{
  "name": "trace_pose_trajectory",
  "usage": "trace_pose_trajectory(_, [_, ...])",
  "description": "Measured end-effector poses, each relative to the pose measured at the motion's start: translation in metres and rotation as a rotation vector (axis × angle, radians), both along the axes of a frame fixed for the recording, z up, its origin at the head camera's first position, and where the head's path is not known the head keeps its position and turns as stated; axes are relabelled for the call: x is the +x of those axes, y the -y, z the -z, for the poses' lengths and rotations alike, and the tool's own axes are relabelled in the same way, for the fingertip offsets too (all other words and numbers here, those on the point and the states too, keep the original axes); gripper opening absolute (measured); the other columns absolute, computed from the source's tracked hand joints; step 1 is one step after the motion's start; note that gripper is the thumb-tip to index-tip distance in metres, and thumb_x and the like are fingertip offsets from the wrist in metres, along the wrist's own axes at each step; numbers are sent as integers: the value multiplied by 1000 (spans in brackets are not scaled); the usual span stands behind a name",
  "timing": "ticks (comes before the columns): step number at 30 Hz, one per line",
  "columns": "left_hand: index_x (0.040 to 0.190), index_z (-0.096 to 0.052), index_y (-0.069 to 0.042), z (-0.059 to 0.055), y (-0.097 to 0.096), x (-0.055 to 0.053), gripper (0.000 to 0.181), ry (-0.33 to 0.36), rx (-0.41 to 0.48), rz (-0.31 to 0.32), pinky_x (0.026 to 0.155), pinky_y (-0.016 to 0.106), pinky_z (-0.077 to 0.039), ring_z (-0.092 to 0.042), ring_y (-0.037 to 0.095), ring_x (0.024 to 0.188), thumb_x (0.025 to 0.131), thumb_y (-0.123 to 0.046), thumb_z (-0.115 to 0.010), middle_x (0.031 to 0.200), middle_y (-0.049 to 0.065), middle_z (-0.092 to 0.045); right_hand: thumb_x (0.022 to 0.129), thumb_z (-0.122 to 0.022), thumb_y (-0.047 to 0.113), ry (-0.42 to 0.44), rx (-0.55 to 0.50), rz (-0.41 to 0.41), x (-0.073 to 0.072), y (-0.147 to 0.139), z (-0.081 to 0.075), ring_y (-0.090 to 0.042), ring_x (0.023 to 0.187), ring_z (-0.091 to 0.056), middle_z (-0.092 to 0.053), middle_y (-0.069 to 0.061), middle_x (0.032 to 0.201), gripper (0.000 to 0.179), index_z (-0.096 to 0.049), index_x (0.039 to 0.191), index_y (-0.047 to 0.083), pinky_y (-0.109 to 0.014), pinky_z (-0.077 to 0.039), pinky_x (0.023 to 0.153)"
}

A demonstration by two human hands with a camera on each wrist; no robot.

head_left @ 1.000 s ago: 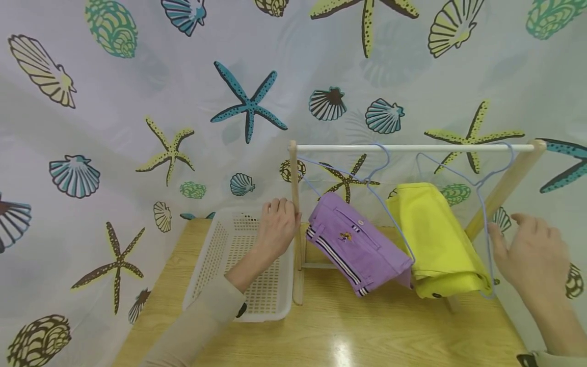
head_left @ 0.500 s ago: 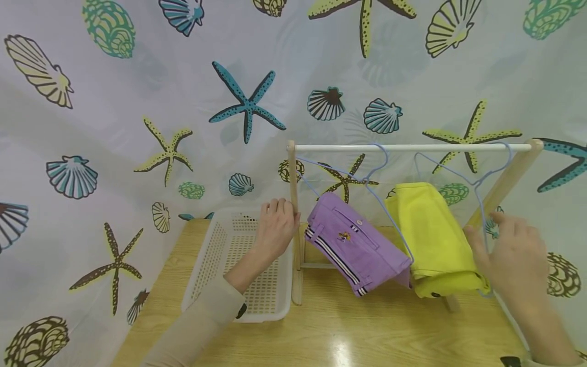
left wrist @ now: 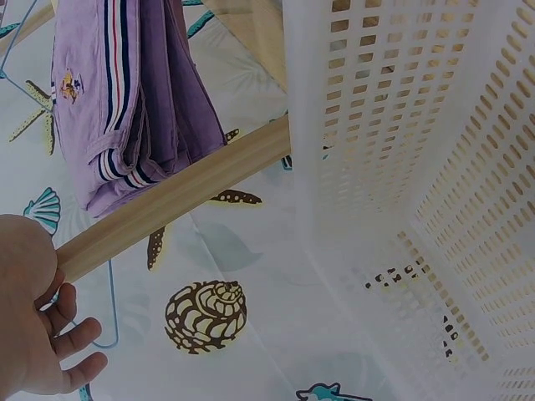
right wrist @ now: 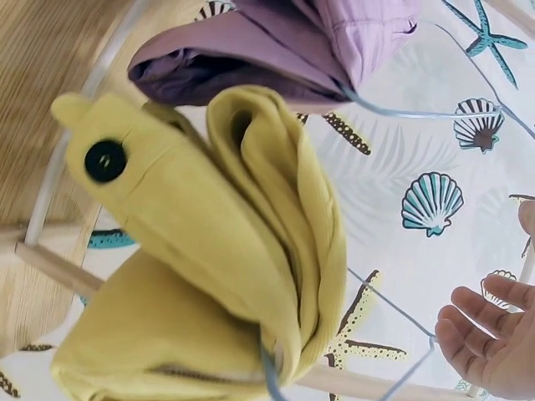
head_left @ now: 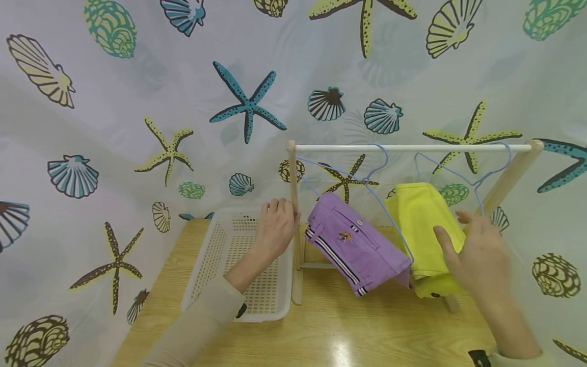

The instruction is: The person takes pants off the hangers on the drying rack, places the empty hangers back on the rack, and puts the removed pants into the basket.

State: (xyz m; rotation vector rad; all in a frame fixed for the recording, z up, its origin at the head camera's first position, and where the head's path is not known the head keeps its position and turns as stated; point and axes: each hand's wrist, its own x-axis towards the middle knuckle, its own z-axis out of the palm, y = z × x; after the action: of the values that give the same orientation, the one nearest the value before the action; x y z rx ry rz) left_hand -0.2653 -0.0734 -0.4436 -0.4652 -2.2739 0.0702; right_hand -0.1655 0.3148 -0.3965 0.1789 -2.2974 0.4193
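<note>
My left hand (head_left: 277, 227) grips the left wooden post (head_left: 294, 176) of a small clothes rack. In the left wrist view its fingers lie at the post's near side. Over a blue wire hanger (head_left: 366, 180) on the rack's white rod (head_left: 412, 148) hang folded purple pants (head_left: 353, 244) with striped trim. To their right, folded yellow pants (head_left: 422, 229) hang on another blue hanger (head_left: 478, 184). My right hand (head_left: 481, 255) is at the right side of the yellow pants, fingers spread and holding nothing; it covers part of their lower right edge in the head view.
A white perforated plastic basket (head_left: 197, 285) stands on the wooden table (head_left: 385, 331) left of the rack. Close behind the rack hangs a pale curtain (head_left: 257, 46) printed with shells and starfish. The rack's right post (head_left: 515, 171) slants down behind the hanger.
My right hand has moved left, from outside the right hanger to in front of the yellow pants' right edge. The left hand stays on the post, and the clothes hang as before.
</note>
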Motion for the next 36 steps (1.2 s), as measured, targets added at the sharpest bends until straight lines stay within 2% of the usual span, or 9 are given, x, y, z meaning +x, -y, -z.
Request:
trace_pose_trajectory(4, [89, -54, -10, 0, 0, 0, 30, 15, -2, -2, 74, 36, -46, -57, 24, 79, 100, -32, -71, 80, 4, -59, 102, -65, 40, 12, -43, -21, -6, 11, 3, -50, 99, -62, -65, -31, 121, 61, -56, 132, -13, -65, -50, 65])
trace_pose_trajectory(6, [89, -54, -10, 0, 0, 0, 29, 29, -5, -7, 75, 36, -46, -58, 24, 79, 101, -32, -70, 80, 4, -59, 102, -65, 39, 22, -54, -38, -10, 16, 5, -47, 98, -63, -65, -30, 121, 60, -56, 132, -12, -62, -51, 68])
trace_pose_trajectory(14, [89, -54, -10, 2, 0, -2, 30, 14, 4, 3, 74, 36, -46, -57, 24, 78, 100, -32, -71, 79, 4, -58, 101, -68, 33, 43, -38, -96, -24, 36, 21, -41, 90, -65, -65, -27, 114, 55, -57, 131, -12, -47, -51, 58])
trace_pose_trajectory(24, [89, -55, -10, 2, 1, -1, 30, 6, 8, 8, 73, 36, -46, -56, 23, 78, 100, -32, -72, 79, 4, -59, 99, -72, 25, 54, -57, -114, -34, 54, 40, -40, 88, -65, -65, -25, 108, 49, -57, 129, -10, -54, -54, 60])
trace_pose_trajectory(31, [90, -55, -10, 1, 0, 0, 28, 39, -2, 1, 74, 35, -45, -56, 23, 79, 103, -31, -66, 81, 4, -59, 93, -78, 22, -27, -36, -128, -41, 64, 46, -39, 78, -66, -67, -23, 96, 44, -64, 121, -8, -51, -52, 55])
trace_pose_trajectory(36, [90, -55, -10, 1, 1, 0, 28, 35, 0, 5, 73, 35, -44, -55, 23, 78, 104, -31, -66, 80, 4, -59, 93, -76, 24, -92, -16, -137, -48, 67, 50, -36, 72, -67, -67, -20, 89, 39, -66, 114, -7, -49, -51, 50])
